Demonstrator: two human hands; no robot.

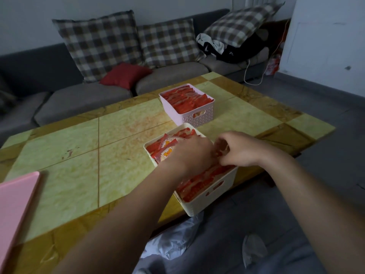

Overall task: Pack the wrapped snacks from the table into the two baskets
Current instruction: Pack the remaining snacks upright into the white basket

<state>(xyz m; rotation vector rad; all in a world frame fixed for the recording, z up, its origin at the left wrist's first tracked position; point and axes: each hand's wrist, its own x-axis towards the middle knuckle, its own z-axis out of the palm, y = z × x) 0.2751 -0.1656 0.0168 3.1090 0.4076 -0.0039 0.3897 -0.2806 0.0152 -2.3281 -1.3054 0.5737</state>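
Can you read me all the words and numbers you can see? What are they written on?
No text here is clear enough to quote.
Snack wrapper in the cream basket: yellow characters on red, too blurred to read.
Black clothes on the sofa: small white marks, too small to read.
Red bag by the wall: white marks, too blurred to read.
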